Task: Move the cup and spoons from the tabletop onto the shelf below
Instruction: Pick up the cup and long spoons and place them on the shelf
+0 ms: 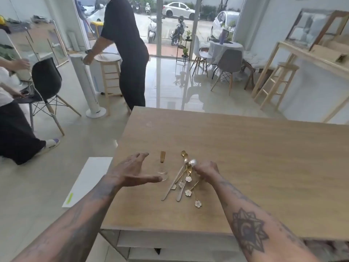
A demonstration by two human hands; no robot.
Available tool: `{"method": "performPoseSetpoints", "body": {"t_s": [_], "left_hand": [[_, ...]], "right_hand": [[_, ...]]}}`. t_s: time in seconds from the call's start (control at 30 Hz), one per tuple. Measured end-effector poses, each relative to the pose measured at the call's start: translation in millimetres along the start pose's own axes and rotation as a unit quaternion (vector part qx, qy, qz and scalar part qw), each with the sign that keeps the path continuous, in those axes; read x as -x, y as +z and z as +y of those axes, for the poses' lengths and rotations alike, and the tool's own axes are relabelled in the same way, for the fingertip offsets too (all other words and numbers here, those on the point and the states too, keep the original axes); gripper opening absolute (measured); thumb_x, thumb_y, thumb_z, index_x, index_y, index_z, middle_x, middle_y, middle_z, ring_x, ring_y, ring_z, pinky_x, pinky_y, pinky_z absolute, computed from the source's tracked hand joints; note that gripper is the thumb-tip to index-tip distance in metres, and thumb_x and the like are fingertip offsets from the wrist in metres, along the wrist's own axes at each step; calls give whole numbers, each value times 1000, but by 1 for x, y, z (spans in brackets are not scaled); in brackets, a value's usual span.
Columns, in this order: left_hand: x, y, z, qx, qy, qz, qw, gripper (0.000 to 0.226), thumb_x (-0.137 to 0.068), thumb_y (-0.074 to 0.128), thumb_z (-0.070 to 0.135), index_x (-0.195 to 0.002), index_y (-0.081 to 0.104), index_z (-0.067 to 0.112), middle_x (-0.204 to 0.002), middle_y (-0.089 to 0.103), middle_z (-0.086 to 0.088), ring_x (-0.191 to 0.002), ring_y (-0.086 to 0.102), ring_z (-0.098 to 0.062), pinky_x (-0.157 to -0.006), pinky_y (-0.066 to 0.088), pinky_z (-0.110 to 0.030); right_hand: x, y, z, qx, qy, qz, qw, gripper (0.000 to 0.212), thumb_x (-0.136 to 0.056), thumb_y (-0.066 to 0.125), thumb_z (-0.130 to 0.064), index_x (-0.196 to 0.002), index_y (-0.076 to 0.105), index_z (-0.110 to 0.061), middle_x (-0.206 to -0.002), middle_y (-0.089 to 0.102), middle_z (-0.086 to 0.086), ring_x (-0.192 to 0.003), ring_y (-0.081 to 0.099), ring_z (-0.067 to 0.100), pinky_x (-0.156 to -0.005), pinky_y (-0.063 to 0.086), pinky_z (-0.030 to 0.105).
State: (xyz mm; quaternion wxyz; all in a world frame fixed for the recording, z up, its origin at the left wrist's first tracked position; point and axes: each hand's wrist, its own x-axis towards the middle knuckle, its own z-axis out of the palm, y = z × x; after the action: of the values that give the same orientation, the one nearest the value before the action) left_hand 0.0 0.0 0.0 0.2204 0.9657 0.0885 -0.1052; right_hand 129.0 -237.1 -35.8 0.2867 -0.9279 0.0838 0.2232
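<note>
A clear glass cup (162, 168) with a wooden handle stands on the wooden tabletop (245, 157) near its left edge. My left hand (130, 172) hovers just left of the cup, fingers spread, holding nothing. Several gold and silver spoons (182, 183) with flower-shaped ends lie in a loose pile right of the cup. My right hand (205, 172) rests at the pile's right side, fingers curled around a silver spoon bowl (193, 163). A white shelf (170, 241) shows below the table's front edge.
A white board (88, 181) lies on the floor left of the table. One person in black stands by a wooden stool (110, 76) and a tower fan (85, 86); another sits at far left near a black chair (46, 82).
</note>
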Motion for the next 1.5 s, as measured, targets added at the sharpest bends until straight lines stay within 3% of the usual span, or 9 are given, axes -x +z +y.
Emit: {"method": "performPoseSetpoints", "body": {"t_s": [0.23, 0.43, 0.67, 0.93, 1.03, 1.17, 1.3, 1.4, 1.5], "left_hand": [[-17, 20, -2, 27, 45, -13, 999, 119, -56, 69, 82, -151, 26, 25, -157, 35, -2, -141, 36, -21, -113, 38, -45], [-29, 33, -2, 50, 75, 20, 996, 93, -69, 70, 69, -144, 39, 22, -146, 49, -1, -127, 50, -17, -105, 46, -40], [-32, 34, -6, 72, 74, 33, 994, 82, -69, 68, 69, -135, 48, 23, -133, 60, 0, -113, 58, -15, -95, 52, -38], [-32, 35, -8, 84, 70, 41, 993, 82, -70, 69, 67, -136, 46, 24, -133, 61, -2, -110, 60, -16, -94, 54, -40], [-34, 37, -9, 85, 74, 48, 992, 82, -71, 69, 67, -137, 46, 25, -134, 60, -2, -110, 60, -15, -93, 54, -38], [-34, 38, -11, 89, 77, 56, 991, 81, -70, 69, 67, -137, 46, 26, -131, 62, -3, -106, 61, -14, -91, 55, -37], [-33, 39, -11, 113, 85, 68, 988, 78, -70, 71, 65, -135, 49, 26, -127, 64, -1, -100, 61, -10, -88, 56, -35], [-32, 40, -11, 120, 90, 78, 986, 75, -72, 73, 61, -134, 50, 26, -126, 63, 0, -99, 61, -10, -88, 56, -37], [-31, 41, -13, 128, 93, 83, 984, 72, -72, 73, 60, -132, 51, 27, -125, 63, 2, -100, 60, -10, -88, 56, -38]], "right_hand": [[-18, 15, -4, -201, 84, 5, 976, 27, -79, 69, -19, -93, 76, 2, -95, 77, 16, -65, 63, 24, -59, 49, 30], [-25, 14, -4, -248, 87, -33, 964, 20, -81, 67, -2, -97, 72, 8, -100, 74, 19, -78, 64, 22, -65, 48, 25], [-24, 10, -4, -264, 65, -36, 962, 12, -80, 58, 1, -82, 69, -3, -90, 68, 17, -77, 60, 24, -67, 45, 29], [-22, 6, -22, -143, -44, 67, 987, 27, -103, 36, -24, -119, 47, -4, -99, 70, 13, -66, 62, 16, -42, 37, 24], [-17, 7, -27, -127, -70, 82, 986, 13, -100, 40, -18, -113, 44, -17, -88, 59, 5, -59, 50, 10, -41, 38, 20], [-13, 22, -34, -81, -54, 33, 995, 28, -95, 52, -29, -104, 62, -4, -84, 58, 6, -68, 55, 19, -55, 45, 27], [-6, 38, -38, -16, -29, 26, 999, 33, -89, 62, -44, -89, 60, -11, -80, 58, 0, -65, 55, 13, -52, 40, 25], [-3, 44, -43, 26, 12, 30, 999, 35, -87, 64, -36, -106, 67, -7, -101, 71, 5, -93, 69, 23, -74, 55, 32], [2, 44, -48, 57, 16, 29, 998, 35, -91, 57, -29, -114, 66, -5, -109, 70, 8, -103, 68, 26, -76, 51, 32]]}}
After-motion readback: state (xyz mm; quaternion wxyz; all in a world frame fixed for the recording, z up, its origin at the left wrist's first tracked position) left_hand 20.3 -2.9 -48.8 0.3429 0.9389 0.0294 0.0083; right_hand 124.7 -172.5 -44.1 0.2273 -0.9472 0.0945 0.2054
